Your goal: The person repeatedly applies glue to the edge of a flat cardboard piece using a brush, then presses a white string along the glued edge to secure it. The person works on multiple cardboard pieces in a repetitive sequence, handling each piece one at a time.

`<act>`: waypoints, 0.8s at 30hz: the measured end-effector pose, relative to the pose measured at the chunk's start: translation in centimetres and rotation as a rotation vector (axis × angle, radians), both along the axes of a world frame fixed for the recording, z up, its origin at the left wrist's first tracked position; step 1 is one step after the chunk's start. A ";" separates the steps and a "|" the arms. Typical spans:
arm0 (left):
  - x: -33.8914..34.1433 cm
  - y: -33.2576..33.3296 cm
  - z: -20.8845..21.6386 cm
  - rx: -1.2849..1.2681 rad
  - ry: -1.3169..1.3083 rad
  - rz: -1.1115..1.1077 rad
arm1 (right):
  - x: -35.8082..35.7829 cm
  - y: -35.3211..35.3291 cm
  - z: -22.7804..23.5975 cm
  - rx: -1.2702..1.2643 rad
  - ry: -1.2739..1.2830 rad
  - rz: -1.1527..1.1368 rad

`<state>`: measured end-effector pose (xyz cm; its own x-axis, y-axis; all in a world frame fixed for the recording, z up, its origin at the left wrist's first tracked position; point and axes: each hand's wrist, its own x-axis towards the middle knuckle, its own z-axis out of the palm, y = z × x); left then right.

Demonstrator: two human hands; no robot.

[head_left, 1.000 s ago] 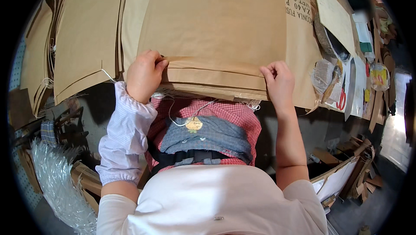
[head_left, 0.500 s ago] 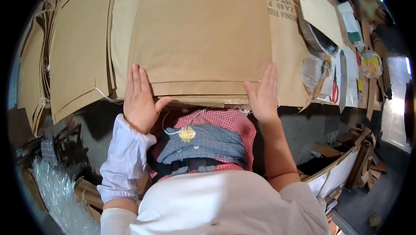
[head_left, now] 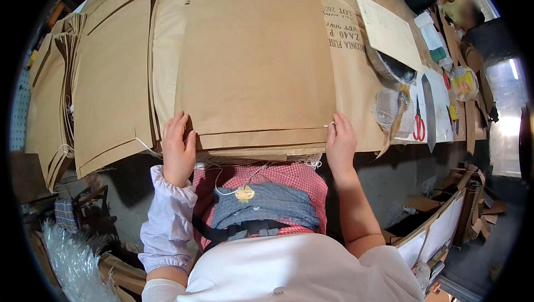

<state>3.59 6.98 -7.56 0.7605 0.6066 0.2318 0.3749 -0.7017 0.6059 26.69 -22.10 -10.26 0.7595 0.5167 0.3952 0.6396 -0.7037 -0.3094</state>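
Observation:
A stack of flat brown paper sheets (head_left: 258,68) lies in front of me, its near edges slightly stepped. My left hand (head_left: 178,151) is at the near left corner, fingers bent around the edge and thumb close to them. At the near right corner, the fingers and thumb of my right hand (head_left: 341,143) close on the side edge, with a small white bit beside the fingertips. How many sheets each hand grips is hidden. Loose white strings (head_left: 314,163) hang below the stack's near edge.
More brown paper stacks (head_left: 114,90) lie to the left. On the right are red-handled scissors (head_left: 419,126), a long blade (head_left: 428,113), a tape roll (head_left: 386,108) and a pale board (head_left: 387,29) over a round container. A person (head_left: 464,12) is at the far right.
Both hands have come nearer to me along the stack's sides. Their fingers, stretched flat before, are now bent at the edges. The view has also shifted slightly.

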 end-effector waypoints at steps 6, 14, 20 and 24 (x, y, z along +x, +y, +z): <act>0.0 -0.3 -0.8 0.065 0.004 0.024 | 2.1 -0.4 -0.9 0.268 0.547 -0.215; 0.1 -0.5 -1.1 0.112 -0.014 0.040 | 0.9 0.6 1.1 0.151 0.386 -0.249; 0.3 -0.6 -1.2 0.130 -0.009 0.029 | 1.4 0.2 0.6 0.184 0.379 -0.214; 0.3 -0.6 -1.4 0.154 0.001 0.029 | 1.4 0.5 0.3 0.154 0.346 -0.222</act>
